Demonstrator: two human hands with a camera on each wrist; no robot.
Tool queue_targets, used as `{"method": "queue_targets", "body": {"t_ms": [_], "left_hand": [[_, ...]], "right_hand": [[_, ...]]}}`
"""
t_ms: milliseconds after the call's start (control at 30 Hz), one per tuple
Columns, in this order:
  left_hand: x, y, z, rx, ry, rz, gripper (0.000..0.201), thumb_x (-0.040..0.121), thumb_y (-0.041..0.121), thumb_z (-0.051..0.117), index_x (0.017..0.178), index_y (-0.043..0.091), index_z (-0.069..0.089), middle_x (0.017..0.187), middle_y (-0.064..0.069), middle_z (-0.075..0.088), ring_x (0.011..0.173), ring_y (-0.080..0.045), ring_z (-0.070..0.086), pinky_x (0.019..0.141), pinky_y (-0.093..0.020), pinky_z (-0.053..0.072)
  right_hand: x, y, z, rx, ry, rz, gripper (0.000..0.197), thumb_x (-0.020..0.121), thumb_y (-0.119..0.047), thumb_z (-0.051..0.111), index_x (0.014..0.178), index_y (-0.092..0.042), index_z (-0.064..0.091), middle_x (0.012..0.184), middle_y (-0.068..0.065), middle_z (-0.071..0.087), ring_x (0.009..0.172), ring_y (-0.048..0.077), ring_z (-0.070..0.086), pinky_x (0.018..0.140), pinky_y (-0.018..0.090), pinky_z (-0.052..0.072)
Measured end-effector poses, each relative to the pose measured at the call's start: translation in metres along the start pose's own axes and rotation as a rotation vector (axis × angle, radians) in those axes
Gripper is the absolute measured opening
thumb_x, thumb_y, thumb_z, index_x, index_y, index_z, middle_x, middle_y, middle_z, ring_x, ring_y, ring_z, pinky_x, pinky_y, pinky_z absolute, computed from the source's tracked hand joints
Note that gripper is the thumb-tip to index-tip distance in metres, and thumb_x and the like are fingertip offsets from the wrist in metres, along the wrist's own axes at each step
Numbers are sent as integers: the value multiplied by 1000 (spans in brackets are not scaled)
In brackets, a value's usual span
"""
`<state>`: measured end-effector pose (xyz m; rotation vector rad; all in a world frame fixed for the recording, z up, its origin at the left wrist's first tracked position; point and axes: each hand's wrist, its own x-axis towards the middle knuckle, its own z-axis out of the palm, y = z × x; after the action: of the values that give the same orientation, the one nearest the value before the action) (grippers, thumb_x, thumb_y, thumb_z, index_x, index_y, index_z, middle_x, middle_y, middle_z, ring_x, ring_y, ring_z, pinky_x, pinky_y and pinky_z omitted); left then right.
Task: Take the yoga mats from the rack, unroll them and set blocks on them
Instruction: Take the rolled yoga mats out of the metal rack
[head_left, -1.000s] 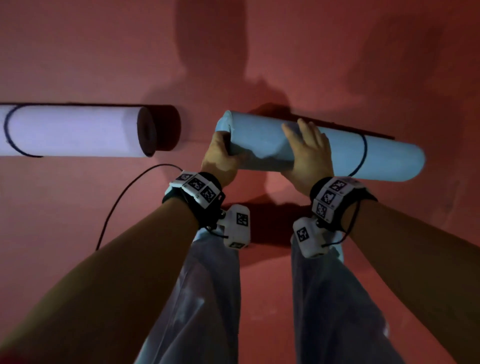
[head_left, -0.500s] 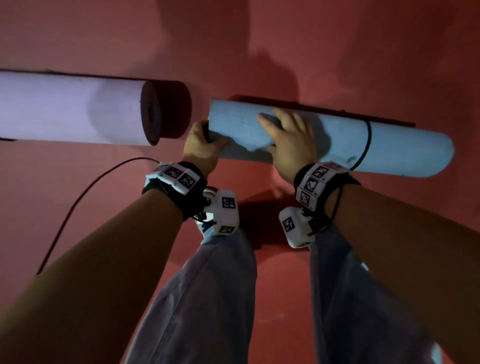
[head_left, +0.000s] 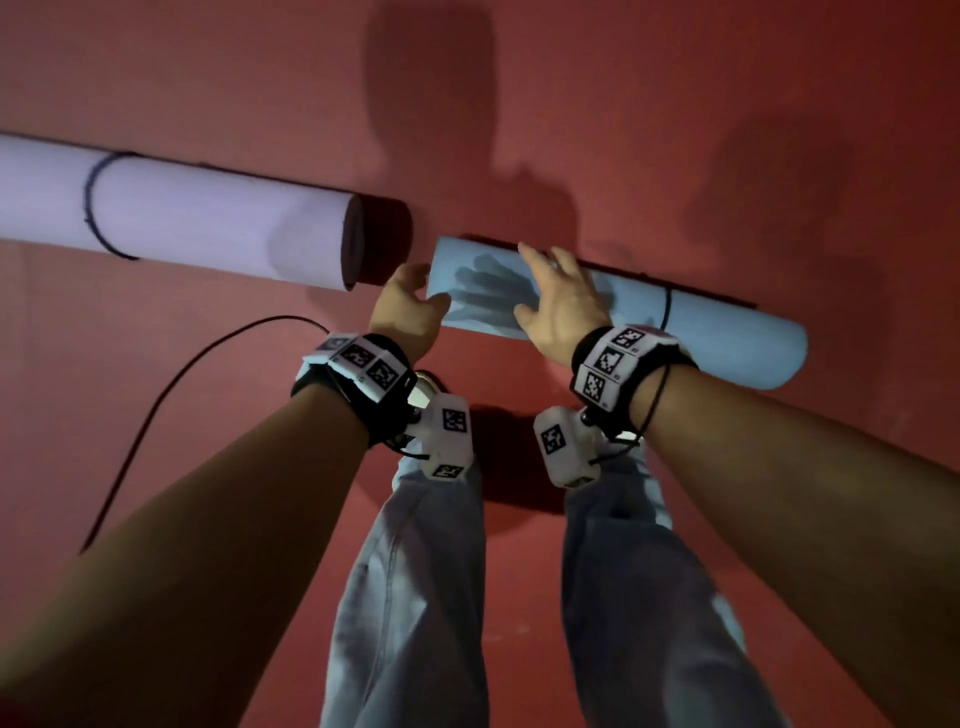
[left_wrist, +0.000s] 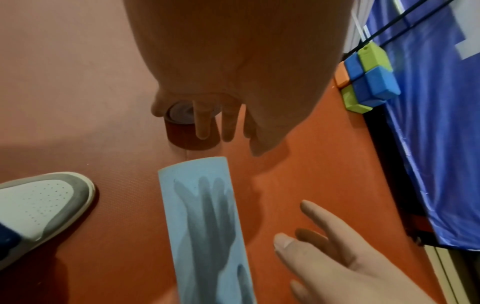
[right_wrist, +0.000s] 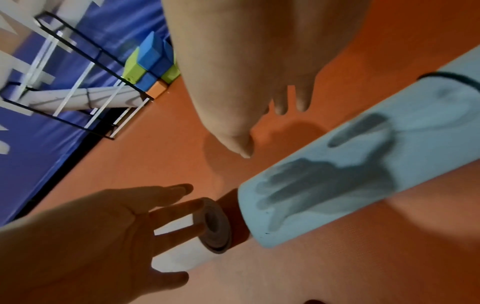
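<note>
The blue mat (head_left: 727, 332) lies rolled on the red floor (head_left: 208, 467), at 3 o'clock of the white mat (head_left: 208, 223). Both the left hand (head_left: 408, 306) and right hand (head_left: 561, 306) hover over its left end, fingers spread, gripping nothing.

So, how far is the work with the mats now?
Done: the blue mat and the white mat lie on the red floor, both rolled and banded. In hand: nothing; left hand and right hand are open. Left: unrolling; blocks remain by the rack.
</note>
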<state>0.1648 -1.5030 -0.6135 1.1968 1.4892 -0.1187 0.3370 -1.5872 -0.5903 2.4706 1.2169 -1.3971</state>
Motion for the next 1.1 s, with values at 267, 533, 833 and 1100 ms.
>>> {"method": "queue_targets", "body": {"t_ms": [267,533,833,1100], "left_hand": [[-178,154,-62,-67,246,104,46,89,11,67,133,5,56,130,-15,62,121,-30,58,101,-31,43],[-380,349,-147,-423,491,305,41,90,13,68,129,8,57,129,-13,60,118,-26,58,105,-42,45],[-542,448,-230,-802,659,507,33,93,15,65,125,11,59,120,-8,63,107,-19,60,84,-33,46],[-530,448,-314,-910,658,536,32,92,20,66,123,16,61,122,-3,64,114,-19,61,86,-34,41]], "right_hand": [[-151,-70,-187,108,116,-155,74,89,-27,63,153,-29,27,156,7,27,139,31,36,114,41,34],[-313,-156,-409,346,305,-331,68,90,-30,64,150,-26,33,153,13,36,142,28,33,116,38,29],[-423,-240,-517,669,448,-623,57,89,-24,69,141,-17,48,126,7,56,108,15,53,87,20,36],[-411,-335,-538,707,427,-670,55,87,-31,70,137,-22,49,115,8,56,96,21,58,87,35,47]]}}
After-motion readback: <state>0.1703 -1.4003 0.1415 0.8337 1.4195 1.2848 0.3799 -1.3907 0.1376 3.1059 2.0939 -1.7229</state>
